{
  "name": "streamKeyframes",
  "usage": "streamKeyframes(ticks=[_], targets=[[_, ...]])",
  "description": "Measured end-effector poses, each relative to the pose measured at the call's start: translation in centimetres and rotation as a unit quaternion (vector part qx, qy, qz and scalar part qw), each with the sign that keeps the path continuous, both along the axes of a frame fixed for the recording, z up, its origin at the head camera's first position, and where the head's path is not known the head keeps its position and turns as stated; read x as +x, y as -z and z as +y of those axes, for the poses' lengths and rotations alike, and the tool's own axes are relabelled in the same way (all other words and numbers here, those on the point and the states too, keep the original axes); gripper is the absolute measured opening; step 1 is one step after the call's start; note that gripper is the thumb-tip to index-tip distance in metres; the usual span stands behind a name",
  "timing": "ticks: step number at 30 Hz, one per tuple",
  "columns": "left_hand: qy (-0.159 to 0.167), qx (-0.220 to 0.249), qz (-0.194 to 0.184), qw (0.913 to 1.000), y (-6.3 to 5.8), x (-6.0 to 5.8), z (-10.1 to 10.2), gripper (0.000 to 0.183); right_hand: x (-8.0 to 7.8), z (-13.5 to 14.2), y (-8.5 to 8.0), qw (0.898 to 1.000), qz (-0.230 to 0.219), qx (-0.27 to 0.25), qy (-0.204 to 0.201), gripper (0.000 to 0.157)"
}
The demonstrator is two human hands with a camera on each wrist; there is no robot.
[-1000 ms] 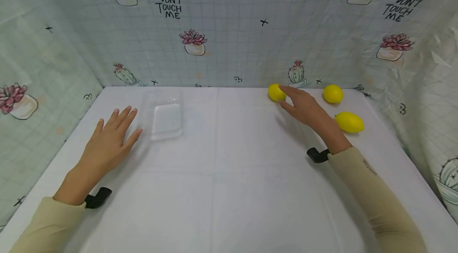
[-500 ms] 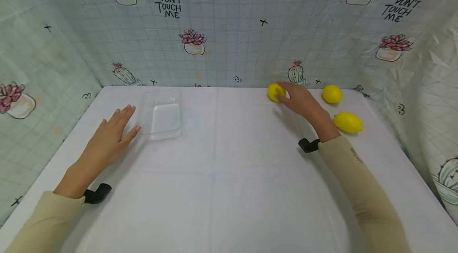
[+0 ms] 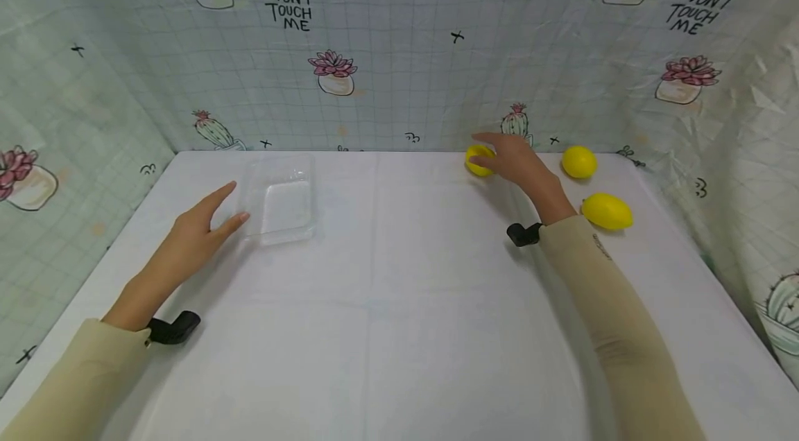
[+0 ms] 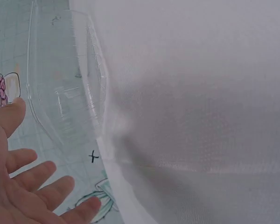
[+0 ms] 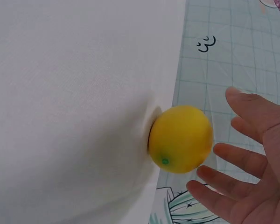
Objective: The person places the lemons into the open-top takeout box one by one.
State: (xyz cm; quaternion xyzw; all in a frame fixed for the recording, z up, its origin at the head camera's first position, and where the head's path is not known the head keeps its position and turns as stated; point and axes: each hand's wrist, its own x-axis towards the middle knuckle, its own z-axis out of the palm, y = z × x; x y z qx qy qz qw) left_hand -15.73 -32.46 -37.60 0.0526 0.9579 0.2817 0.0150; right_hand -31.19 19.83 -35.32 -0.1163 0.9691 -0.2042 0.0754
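At the table's far edge, my right hand [image 3: 521,165] is held over a yellow lemon [image 5: 181,139], thumb and fingers spread on either side. In the right wrist view the fingers are apart from one another and do not grip it; whether a fingertip touches it I cannot tell. My left hand [image 3: 187,240] hovers beside a clear plastic container [image 3: 288,204], its thumb and index finger apart near the container's left side. That hand holds nothing. The left wrist view shows its palm and loosely bent fingers near the transparent container wall [image 4: 95,77].
Two more lemons lie to the right: a rounder-looking one [image 3: 579,162] near the far edge and a longer-looking one [image 3: 607,211] closer in, beside the right forearm. A white cloth covers the table [image 3: 374,330]. A printed curtain [image 3: 399,46] hangs behind and at both sides.
My right hand has moved slightly left and away from me over the lemon, its thumb now lower across it. My left hand has turned, so its thumb and index finger face the container.
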Motion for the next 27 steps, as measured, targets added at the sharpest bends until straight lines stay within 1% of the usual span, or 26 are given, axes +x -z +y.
streamKeyframes(ticks=[4, 9, 12, 14, 18, 23, 24, 27], targets=[[-0.017, 0.023, -0.009, 0.9996, -0.1, -0.6, -0.1, 0.081, -0.6, -0.2, 0.0, 1.0, 0.0, 0.01, -0.009, 0.061], [-0.034, 0.076, -0.021, 0.9963, 0.0, -1.2, -0.4, 0.082, -1.2, -0.1, -0.3, 1.0, -0.019, 0.007, -0.012, 0.052], [-0.036, 0.12, -0.039, 0.9913, 0.2, -1.5, -0.8, 0.082, -1.6, 0.1, -0.5, 0.999, -0.034, 0.006, -0.018, 0.05], [-0.035, 0.161, -0.051, 0.985, 0.3, -1.8, -1.1, 0.082, -1.9, 0.4, -0.7, 0.999, -0.039, 0.007, -0.022, 0.049], [-0.034, 0.24, -0.075, 0.9673, 0.5, -2.5, -1.6, 0.082, -2.4, 0.8, -1.0, 0.998, -0.043, 0.01, -0.033, 0.047], [-0.045, 0.312, -0.132, 0.9396, 0.6, -3.3, -2.1, 0.084, -2.9, 1.0, -1.4, 0.997, -0.058, 0.013, -0.043, 0.044], [-0.049, 0.33, -0.144, 0.9317, 0.6, -3.4, -2.2, 0.084, -3.0, 1.0, -1.4, 0.997, -0.058, 0.015, -0.047, 0.044], [-0.055, 0.395, -0.165, 0.9023, 0.7, -3.5, -2.6, 0.084, -3.3, 0.9, -1.3, 0.996, -0.048, 0.03, -0.062, 0.045]])
